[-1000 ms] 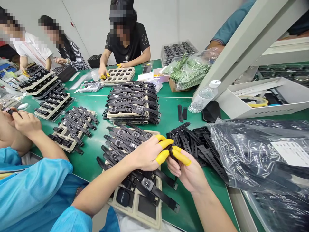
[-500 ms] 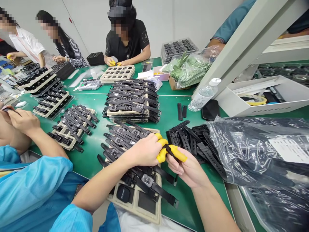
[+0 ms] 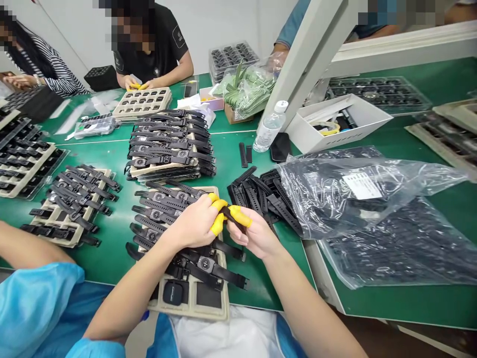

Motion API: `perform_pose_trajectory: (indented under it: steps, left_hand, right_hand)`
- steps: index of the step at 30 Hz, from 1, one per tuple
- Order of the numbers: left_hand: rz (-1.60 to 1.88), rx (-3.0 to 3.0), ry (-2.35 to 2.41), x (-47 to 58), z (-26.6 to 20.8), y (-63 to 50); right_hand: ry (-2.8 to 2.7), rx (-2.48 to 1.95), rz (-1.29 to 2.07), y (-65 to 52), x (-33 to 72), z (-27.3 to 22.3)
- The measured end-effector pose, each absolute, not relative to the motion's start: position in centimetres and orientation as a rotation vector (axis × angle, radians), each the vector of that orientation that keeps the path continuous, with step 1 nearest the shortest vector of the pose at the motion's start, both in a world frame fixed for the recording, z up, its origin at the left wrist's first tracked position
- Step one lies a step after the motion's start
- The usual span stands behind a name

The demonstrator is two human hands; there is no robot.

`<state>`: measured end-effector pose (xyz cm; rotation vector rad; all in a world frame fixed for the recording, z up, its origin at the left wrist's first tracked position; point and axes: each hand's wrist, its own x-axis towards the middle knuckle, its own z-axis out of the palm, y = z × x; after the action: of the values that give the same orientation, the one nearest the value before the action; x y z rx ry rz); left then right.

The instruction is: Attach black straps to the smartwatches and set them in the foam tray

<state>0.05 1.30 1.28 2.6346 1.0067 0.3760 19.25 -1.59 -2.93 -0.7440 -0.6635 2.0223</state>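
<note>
My left hand [image 3: 199,221] and my right hand [image 3: 257,232], both with yellow finger cots, meet over the near tray. Between them they pinch a black watch strap [image 3: 236,219]. Fingers cover much of it, so whether a watch body is attached cannot be seen. Below my hands, the beige tray [image 3: 222,298] carries rows of smartwatches [image 3: 152,214] with black straps, lying back up. One square watch body [image 3: 175,292] without visible straps sits face up in a front compartment. Beside my right hand lies a heap of loose black straps [image 3: 257,196].
Stacked watch trays [image 3: 167,149] stand ahead, and another watch tray [image 3: 76,204] lies left beside a co-worker's blue sleeve [image 3: 40,293]. Plastic bags of straps [image 3: 335,214] cover the right side. Beyond are a water bottle [image 3: 270,130], phone [image 3: 281,147], white box [image 3: 335,124] and slanted post [image 3: 309,54].
My view has turned to the right, so the table and people appear farther left. Both hands keep hold of the strap, with little change in grip.
</note>
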Motion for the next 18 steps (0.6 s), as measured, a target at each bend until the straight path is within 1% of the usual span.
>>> perform_pose_trajectory:
  steps: [9, 18]
  left_hand:
    - [0.513, 2.486, 0.923, -0.06, 1.05, 1.53]
    - [0.602, 2.363, 0.932, 0.05, 1.05, 1.27]
  right_hand:
    - [-0.797, -0.794, 1.914, -1.87, 19.04, -2.4]
    - [-0.785, -0.767, 1.871, -2.15, 18.97, -2.4]
